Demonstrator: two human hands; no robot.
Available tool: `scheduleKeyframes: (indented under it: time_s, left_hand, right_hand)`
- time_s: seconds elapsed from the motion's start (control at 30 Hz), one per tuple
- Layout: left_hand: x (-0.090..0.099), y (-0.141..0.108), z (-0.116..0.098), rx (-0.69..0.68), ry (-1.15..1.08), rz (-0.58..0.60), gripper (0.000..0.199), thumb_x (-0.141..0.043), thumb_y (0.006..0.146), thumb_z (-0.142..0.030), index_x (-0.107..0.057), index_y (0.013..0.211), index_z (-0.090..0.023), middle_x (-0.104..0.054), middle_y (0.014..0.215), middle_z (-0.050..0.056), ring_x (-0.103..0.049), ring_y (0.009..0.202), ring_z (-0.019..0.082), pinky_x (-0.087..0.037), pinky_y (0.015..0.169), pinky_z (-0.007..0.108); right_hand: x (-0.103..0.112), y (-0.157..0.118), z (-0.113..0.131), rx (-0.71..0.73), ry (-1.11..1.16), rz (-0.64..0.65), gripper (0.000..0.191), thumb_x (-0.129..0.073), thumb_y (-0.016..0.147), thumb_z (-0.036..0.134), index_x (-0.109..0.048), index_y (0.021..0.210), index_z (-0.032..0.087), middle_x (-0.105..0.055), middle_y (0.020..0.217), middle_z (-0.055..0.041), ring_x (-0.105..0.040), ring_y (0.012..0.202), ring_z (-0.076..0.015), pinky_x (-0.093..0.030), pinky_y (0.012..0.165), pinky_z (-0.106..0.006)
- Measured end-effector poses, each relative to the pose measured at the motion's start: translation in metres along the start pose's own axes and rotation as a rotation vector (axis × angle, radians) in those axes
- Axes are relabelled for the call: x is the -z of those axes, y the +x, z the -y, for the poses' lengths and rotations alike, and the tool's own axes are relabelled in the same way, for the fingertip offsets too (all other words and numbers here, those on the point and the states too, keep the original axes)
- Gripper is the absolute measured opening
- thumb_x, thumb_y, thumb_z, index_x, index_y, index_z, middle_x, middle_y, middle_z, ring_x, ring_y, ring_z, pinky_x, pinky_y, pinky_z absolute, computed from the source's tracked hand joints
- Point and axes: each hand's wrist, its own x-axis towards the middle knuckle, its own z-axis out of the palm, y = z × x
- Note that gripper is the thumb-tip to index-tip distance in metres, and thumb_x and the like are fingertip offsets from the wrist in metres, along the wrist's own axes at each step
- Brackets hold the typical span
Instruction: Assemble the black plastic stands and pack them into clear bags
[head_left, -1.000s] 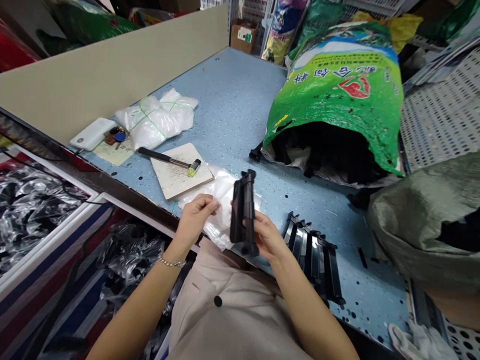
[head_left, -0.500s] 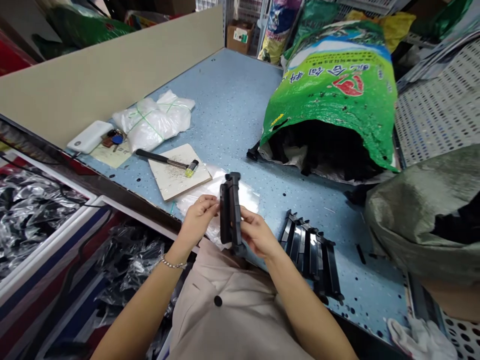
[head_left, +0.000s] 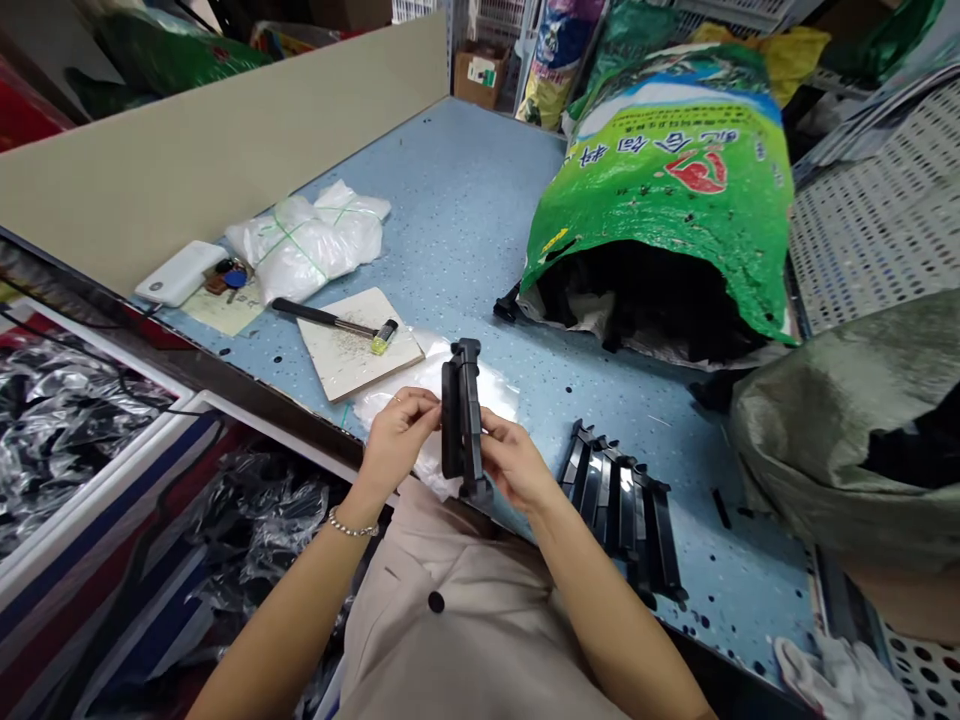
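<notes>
A long black plastic part (head_left: pixel 466 420) stands nearly upright between my hands, just above the front edge of the table. My left hand (head_left: pixel 401 435) pinches it from the left, thumb and forefinger at its near side. From the right, my right hand (head_left: pixel 514 455) grips its other side, some fingertips hidden behind it. Beneath the part lie clear plastic bags (head_left: pixel 420 375). Several similar black parts (head_left: pixel 622 500) rest in a row on the table to the right of my right hand.
A hammer (head_left: pixel 330 318) lies on a square board (head_left: pixel 341 370). Behind are wrapped plastic bags (head_left: pixel 304 240), a white power bank (head_left: pixel 180 275) and keys (head_left: pixel 232 277). An open green sack (head_left: pixel 660 200) of black pieces stands at right, near a grey sack (head_left: pixel 825 450). Bins of bagged parts (head_left: pixel 255 530) flank the left.
The black part has turned slightly and risen a little in my hands. Both hands keep their hold on it; the things on the table have not moved.
</notes>
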Motion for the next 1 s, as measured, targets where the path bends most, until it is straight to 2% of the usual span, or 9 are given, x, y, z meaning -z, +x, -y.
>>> scheduleKeyframes:
  time_s: [0.17,0.3,0.4,0.57,0.7,0.77,0.83,0.93,1.0]
  left_hand:
    - [0.008,-0.003,0.007,-0.146,0.119,-0.179,0.005,-0.062,0.079,-0.017,-0.062,0.073,-0.017,-0.061,0.092,0.005,-0.061,0.085,0.016,-0.051,0.073,0.029]
    - [0.008,-0.007,0.012,-0.345,0.424,-0.049,0.03,-0.043,0.082,-0.003,-0.069,0.088,-0.019,-0.062,0.111,0.008,-0.061,0.102,0.019,-0.051,0.09,0.036]
    - [0.0,-0.007,0.013,-0.297,0.426,-0.002,0.039,-0.042,0.082,-0.002,-0.067,0.108,-0.019,-0.063,0.116,0.009,-0.06,0.109,0.02,-0.049,0.098,0.038]
    - [-0.006,0.0,0.017,-0.226,0.236,0.053,0.048,-0.047,0.08,-0.003,-0.058,0.124,-0.019,-0.056,0.13,0.012,-0.062,0.109,0.02,-0.054,0.09,0.035]
    - [-0.003,-0.007,0.018,-0.299,0.281,0.11,0.062,-0.04,0.081,-0.001,-0.042,0.14,-0.022,-0.046,0.143,0.012,-0.045,0.132,0.022,-0.047,0.104,0.041]
    - [-0.007,-0.02,0.012,-0.355,0.36,0.195,0.065,-0.036,0.084,-0.002,-0.029,0.147,-0.019,-0.039,0.149,0.013,-0.036,0.139,0.022,-0.042,0.11,0.041]
    - [-0.016,-0.035,0.001,-0.419,0.424,0.324,0.064,-0.034,0.088,-0.004,-0.02,0.149,-0.014,-0.033,0.153,0.014,-0.031,0.141,0.022,-0.041,0.111,0.037]
    - [-0.028,-0.052,-0.017,-0.463,0.456,0.478,0.063,-0.031,0.089,-0.003,-0.017,0.15,-0.009,-0.028,0.156,0.013,-0.033,0.141,0.021,-0.04,0.111,0.031]
    - [-0.028,-0.057,-0.029,-0.448,0.444,0.54,0.061,-0.034,0.089,-0.006,-0.022,0.149,-0.009,-0.03,0.154,0.013,-0.038,0.138,0.021,-0.044,0.108,0.03]
  right_hand:
    - [0.015,0.008,-0.006,-0.011,0.117,-0.2,0.021,-0.082,0.06,0.028,-0.068,0.068,0.015,-0.062,0.058,0.0032,-0.053,0.049,-0.0081,-0.044,0.05,-0.019]
    - [0.023,0.008,-0.013,0.026,0.158,-0.281,0.023,-0.083,0.06,0.027,-0.067,0.069,0.014,-0.064,0.061,0.0024,-0.055,0.052,-0.0082,-0.046,0.051,-0.019]
    - [0.023,-0.007,-0.009,0.034,0.205,-0.285,0.025,-0.081,0.064,0.029,-0.069,0.081,0.017,-0.069,0.072,0.0004,-0.061,0.061,-0.0105,-0.051,0.056,-0.019]
    - [0.035,-0.045,-0.002,-0.353,0.254,-0.112,0.037,-0.078,0.066,0.03,-0.069,0.099,0.017,-0.069,0.077,-0.0038,-0.064,0.063,-0.0124,-0.052,0.047,-0.018]
    - [0.047,-0.038,-0.009,-0.544,0.163,-0.072,0.035,-0.075,0.067,0.033,-0.068,0.096,0.014,-0.065,0.071,-0.0034,-0.05,0.048,-0.005,-0.039,0.034,-0.009]
    - [0.047,-0.024,-0.015,-0.453,0.053,-0.102,0.034,-0.074,0.067,0.035,-0.067,0.095,0.017,-0.063,0.071,-0.0023,-0.048,0.049,-0.0061,-0.037,0.032,-0.01]
    - [0.045,-0.011,-0.021,-0.197,-0.098,-0.209,0.036,-0.077,0.064,0.034,-0.063,0.095,0.02,-0.063,0.075,-0.0011,-0.053,0.056,-0.0089,-0.042,0.038,-0.014]
    - [0.04,-0.001,-0.027,0.25,-0.399,-0.386,0.051,-0.076,0.066,0.031,-0.055,0.111,0.024,-0.063,0.091,-0.0007,-0.059,0.074,-0.0123,-0.051,0.06,-0.021]
    - [0.035,-0.003,-0.027,0.402,-0.648,-0.439,0.049,-0.071,0.072,0.033,-0.052,0.116,0.023,-0.062,0.099,-0.0022,-0.06,0.084,-0.0148,-0.051,0.073,-0.027]
